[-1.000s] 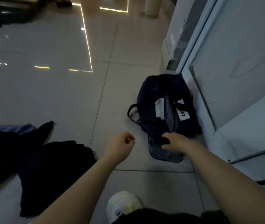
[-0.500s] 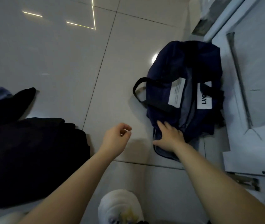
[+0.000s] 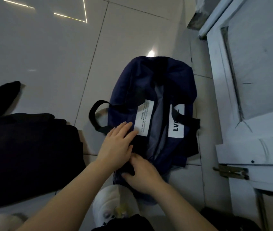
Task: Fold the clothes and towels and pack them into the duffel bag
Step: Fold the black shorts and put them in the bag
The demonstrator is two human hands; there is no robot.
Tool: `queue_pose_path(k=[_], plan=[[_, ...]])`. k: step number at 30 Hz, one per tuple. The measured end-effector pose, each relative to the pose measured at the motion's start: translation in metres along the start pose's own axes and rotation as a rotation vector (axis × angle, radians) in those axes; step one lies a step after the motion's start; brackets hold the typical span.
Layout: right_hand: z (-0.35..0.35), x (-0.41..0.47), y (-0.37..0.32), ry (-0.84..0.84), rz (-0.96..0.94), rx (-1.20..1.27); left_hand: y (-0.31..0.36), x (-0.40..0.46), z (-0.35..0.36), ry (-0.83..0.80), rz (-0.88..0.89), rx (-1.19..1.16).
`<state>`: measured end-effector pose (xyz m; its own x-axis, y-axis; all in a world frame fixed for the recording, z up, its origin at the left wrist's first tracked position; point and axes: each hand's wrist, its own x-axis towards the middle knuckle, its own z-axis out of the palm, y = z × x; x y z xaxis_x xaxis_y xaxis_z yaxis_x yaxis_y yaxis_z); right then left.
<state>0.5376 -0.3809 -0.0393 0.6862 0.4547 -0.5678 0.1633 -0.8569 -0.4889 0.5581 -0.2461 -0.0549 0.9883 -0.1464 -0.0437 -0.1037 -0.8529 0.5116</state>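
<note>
A navy duffel bag lies on the tiled floor with two white labels and a grey strip running down its top. Its black handle loop sticks out to the left. My left hand rests flat on the bag's near left side, fingers straight and touching the edge of the white label. My right hand sits at the bag's near end, fingers curled around dark fabric there. A pile of dark clothes lies on the floor to the left.
A white door with a metal latch stands close on the right of the bag. My white shoe is just below the hands. More dark cloth lies at the far left.
The view has dropped closer over the bag. My left hand, loosely curled in the air before, has moved right and now lies flat on the bag. My right hand has curled at the near end.
</note>
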Motion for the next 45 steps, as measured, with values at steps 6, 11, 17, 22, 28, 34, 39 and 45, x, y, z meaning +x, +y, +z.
queue_pose_path(k=[6,11,17,22,28,34,39,45], plan=[[-0.061,0.003,0.055,0.761,0.064,-0.209,0.008,0.027,0.022,-0.103,0.187,0.221],[-0.084,0.020,0.106,0.126,0.055,-0.617,-0.002,0.037,0.046,-0.344,0.168,0.426],[-0.086,0.032,0.127,0.069,0.001,-0.744,-0.011,0.032,0.042,-0.290,0.061,0.499],[-0.098,0.001,0.168,0.341,-0.006,-0.817,-0.022,0.023,0.027,-0.231,-0.039,0.469],[-0.091,-0.003,0.177,0.449,-0.041,-0.870,-0.024,0.014,0.033,-0.169,-0.061,0.464],[-0.077,-0.007,0.144,0.455,-0.027,-0.886,-0.032,0.007,0.037,-0.149,0.043,0.372],[-0.067,-0.002,0.085,0.532,-0.096,-0.698,-0.022,-0.001,0.027,-0.018,0.118,0.317],[-0.055,0.022,0.019,0.507,-0.228,-0.413,-0.048,0.002,-0.013,0.033,0.104,0.430]])
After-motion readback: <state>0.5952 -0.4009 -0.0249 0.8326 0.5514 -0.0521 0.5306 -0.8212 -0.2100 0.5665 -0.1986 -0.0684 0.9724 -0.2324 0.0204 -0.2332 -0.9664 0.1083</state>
